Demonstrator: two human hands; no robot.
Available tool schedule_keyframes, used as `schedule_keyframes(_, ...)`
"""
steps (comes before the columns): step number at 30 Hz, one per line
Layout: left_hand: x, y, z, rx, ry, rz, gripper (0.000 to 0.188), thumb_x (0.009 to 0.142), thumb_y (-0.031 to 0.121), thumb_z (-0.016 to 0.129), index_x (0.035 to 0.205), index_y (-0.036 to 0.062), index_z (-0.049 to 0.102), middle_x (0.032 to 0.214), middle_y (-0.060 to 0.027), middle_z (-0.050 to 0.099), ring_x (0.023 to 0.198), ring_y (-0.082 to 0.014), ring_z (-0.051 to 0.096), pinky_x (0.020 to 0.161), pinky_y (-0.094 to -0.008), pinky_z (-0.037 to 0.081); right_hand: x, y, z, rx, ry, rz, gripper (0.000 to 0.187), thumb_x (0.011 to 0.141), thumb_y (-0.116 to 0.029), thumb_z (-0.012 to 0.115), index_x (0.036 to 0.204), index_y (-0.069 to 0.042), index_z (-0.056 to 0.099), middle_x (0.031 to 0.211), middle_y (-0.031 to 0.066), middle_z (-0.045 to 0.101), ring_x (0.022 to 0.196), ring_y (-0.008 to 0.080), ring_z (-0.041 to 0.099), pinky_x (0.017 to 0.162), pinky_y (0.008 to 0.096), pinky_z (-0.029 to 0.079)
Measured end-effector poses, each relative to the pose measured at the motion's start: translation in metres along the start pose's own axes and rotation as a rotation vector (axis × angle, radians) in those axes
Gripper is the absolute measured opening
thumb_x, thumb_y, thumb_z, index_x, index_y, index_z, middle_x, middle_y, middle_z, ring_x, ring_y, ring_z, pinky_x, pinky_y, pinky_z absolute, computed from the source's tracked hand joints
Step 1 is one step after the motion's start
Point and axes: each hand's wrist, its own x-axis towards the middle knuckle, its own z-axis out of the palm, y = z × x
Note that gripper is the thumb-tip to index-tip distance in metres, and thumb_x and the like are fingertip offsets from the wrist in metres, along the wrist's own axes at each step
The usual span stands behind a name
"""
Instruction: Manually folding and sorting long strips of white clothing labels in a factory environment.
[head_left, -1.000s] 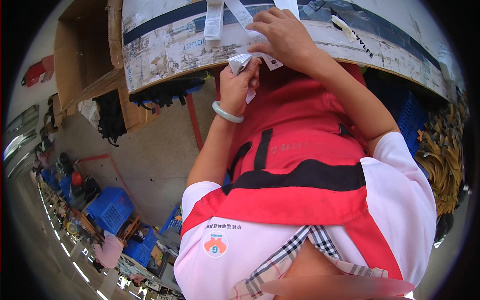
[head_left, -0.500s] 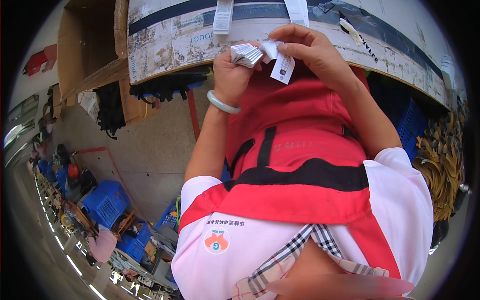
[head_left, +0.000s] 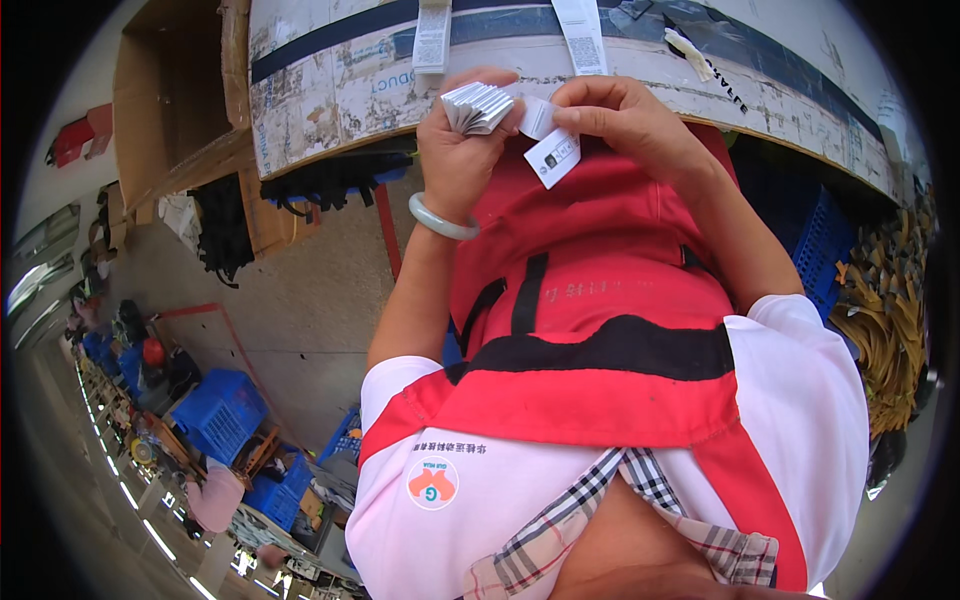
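Folded in a thick zigzag bundle, white paper labels (head_left: 478, 107) sit in my left hand (head_left: 462, 155), its fingers closed around them. A pale bracelet circles that wrist. My right hand (head_left: 630, 125) pinches a white label (head_left: 554, 160) between thumb and forefinger, just right of the bundle. Small dark print shows on this label's lower part. A whitish strip (head_left: 538, 118) spans the gap between the two hands; whether it joins the bundle I cannot tell. Both hands are held over my red apron (head_left: 600, 240), at the table's near edge.
The worn, taped table (head_left: 330, 110) holds a stack of white labels (head_left: 432, 40) and a long white label strip (head_left: 582, 40). An open cardboard box (head_left: 180, 90) stands at the left. Blue crates (head_left: 825, 250) and brown strips (head_left: 885, 330) are at the right.
The pinched label has swung down and left, its printed face turning more toward view. My right hand has lowered slightly, and the strip between the hands lies flatter.
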Motion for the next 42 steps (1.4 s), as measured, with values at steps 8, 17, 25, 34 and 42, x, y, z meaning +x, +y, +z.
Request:
schedule_keyframes(8, -0.016, 0.014, 0.003, 0.049, -0.051, -0.166, 0.016, 0.082, 0.007, 0.076, 0.096, 0.0005, 0.071, 0.088, -0.0032, 0.07, 0.075, -0.0059, 0.062, 0.065, -0.0189, 0.049, 0.0, 0.022, 0.004, 0.021, 0.159, -0.088, 0.026, 0.087, -0.024, 0.072, 0.105, -0.005, 0.07, 0.093, 0.0031, 0.067, 0.088, 0.0101, 0.061, 0.083, 0.0236, 0.049)
schedule_keyframes(17, -0.011, 0.006, -0.004, 0.253, -0.151, 0.116, 0.016, 0.084, 0.003, 0.072, 0.1, 0.0001, 0.071, 0.076, -0.0029, 0.068, 0.059, -0.0027, 0.055, 0.048, -0.0159, 0.037, -0.001, -0.005, 0.001, -0.684, 0.156, -0.449, 0.019, 0.089, -0.015, 0.069, 0.104, -0.004, 0.067, 0.096, 0.0012, 0.064, 0.074, 0.0088, 0.055, 0.074, 0.0219, 0.048)
schedule_keyframes(25, -0.016, 0.006, 0.005, 0.08, -0.044, -0.172, 0.015, 0.084, 0.003, 0.072, 0.098, -0.0007, 0.071, 0.084, -0.0033, 0.07, 0.076, -0.0078, 0.064, 0.068, -0.0218, 0.053, -0.003, 0.004, 0.003, -0.188, 0.169, -0.158, 0.018, 0.091, -0.015, 0.067, 0.101, 0.0, 0.064, 0.082, 0.0021, 0.064, 0.072, 0.0072, 0.06, 0.067, 0.0208, 0.053)
schedule_keyframes(34, -0.017, 0.007, 0.007, 0.111, -0.046, -0.179, 0.015, 0.086, 0.0, 0.068, 0.1, -0.0013, 0.07, 0.085, -0.0038, 0.07, 0.075, -0.0083, 0.064, 0.068, -0.0229, 0.053, -0.003, 0.005, 0.0, -0.251, 0.192, -0.178, 0.017, 0.092, -0.016, 0.065, 0.1, -0.001, 0.063, 0.08, 0.0021, 0.064, 0.068, 0.0082, 0.061, 0.063, 0.0221, 0.054)
schedule_keyframes(42, -0.018, -0.001, 0.001, 0.122, -0.101, -0.149, 0.018, 0.086, 0.0, 0.068, 0.103, -0.0014, 0.069, 0.084, -0.0031, 0.07, 0.074, -0.0075, 0.063, 0.066, -0.0219, 0.052, -0.003, 0.008, 0.002, -0.333, 0.173, -0.246, 0.02, 0.092, -0.018, 0.066, 0.099, 0.0, 0.064, 0.077, 0.0033, 0.063, 0.069, 0.0077, 0.062, 0.059, 0.0203, 0.053)
